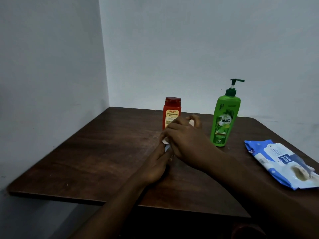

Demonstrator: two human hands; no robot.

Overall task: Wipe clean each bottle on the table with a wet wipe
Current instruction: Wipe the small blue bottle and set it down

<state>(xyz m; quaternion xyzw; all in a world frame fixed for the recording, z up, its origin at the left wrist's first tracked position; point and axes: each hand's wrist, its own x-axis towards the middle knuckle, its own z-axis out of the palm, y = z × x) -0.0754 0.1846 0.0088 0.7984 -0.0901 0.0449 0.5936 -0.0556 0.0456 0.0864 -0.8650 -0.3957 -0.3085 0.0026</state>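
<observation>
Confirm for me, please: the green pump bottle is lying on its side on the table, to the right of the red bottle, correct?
Not quite. The head view shows the green pump bottle standing upright on the table, to the right of the red bottle.

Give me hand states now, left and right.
Left hand: fingers curled, grip on a white object, likely a wet wipe.
Right hand: over the left, fingers curled on the same white object.

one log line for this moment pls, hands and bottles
hands: left hand and right hand together on a small white object, unclear | red bottle, green pump bottle: upright, untouched | wipes pack: flat
</observation>
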